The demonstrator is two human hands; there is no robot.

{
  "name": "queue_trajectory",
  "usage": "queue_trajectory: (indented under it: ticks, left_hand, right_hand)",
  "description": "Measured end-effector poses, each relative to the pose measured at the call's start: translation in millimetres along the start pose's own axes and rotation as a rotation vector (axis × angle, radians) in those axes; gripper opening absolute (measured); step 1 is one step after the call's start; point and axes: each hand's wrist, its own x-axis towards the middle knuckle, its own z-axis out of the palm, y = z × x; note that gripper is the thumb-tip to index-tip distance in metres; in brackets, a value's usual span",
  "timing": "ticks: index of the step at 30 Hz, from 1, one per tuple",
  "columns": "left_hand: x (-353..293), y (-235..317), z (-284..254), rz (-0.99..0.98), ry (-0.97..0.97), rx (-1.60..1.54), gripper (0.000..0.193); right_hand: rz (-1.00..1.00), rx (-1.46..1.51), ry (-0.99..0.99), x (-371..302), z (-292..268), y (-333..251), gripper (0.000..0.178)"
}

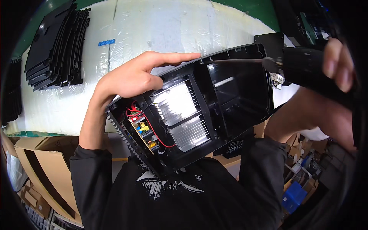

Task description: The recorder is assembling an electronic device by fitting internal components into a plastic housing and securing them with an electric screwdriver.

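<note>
A black plastic housing [245, 94] lies tilted in front of me, its open side up. Inside sit two finned metal heat sinks [177, 100], a circuit board [145, 132] with coloured components, and thin red wires [154, 131]. My left hand [130, 78] grips the housing's far rim, index finger stretched along the edge and thumb over the inside; its other fingers are hidden. At the right, my right hand [338, 65] wraps round a black power screwdriver [304, 63]. The long thin bit [237, 61] reaches left over the housing near the far rim; whether its tip touches a screw I cannot tell.
Stacked black plastic panels [57, 46] stand at the far left of the table, which has a pale plastic-covered top [161, 30]. A strip of blue tape [106, 43] sticks to it. Cardboard boxes [53, 165] are at lower left, and a blue bin [294, 197] at lower right.
</note>
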Motion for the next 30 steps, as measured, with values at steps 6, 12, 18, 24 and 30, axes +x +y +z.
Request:
queue_trajectory:
  ticks: [6, 12, 18, 24, 30]
  left_hand:
    - [-28.6, -30.7, -14.3, 0.153, -0.033, -0.070, 0.078]
    - [-19.1, -24.5, -2.8, 0.140, -0.010, -0.065, 0.083]
    - [-18.6, -22.7, -3.1, 0.119, -0.023, -0.080, 0.083]
    - [-22.1, -29.4, -5.8, 0.137, -0.024, -0.122, 0.083]
    - [-26.1, -36.5, -8.9, 0.174, -0.018, -0.068, 0.083]
  right_hand:
    - [0.135, -0.059, -0.201, -5.0, 152.2, 55.3, 0.067]
    - [0.141, -0.138, -0.422, -9.7, 133.6, 60.8, 0.088]
    - [0.148, -0.169, -0.473, -20.3, 132.0, 64.4, 0.095]
    - [0.171, -0.171, -0.437, -24.7, 141.9, 70.7, 0.095]
    - [0.188, -0.170, -0.391, -28.3, 154.1, 82.2, 0.095]
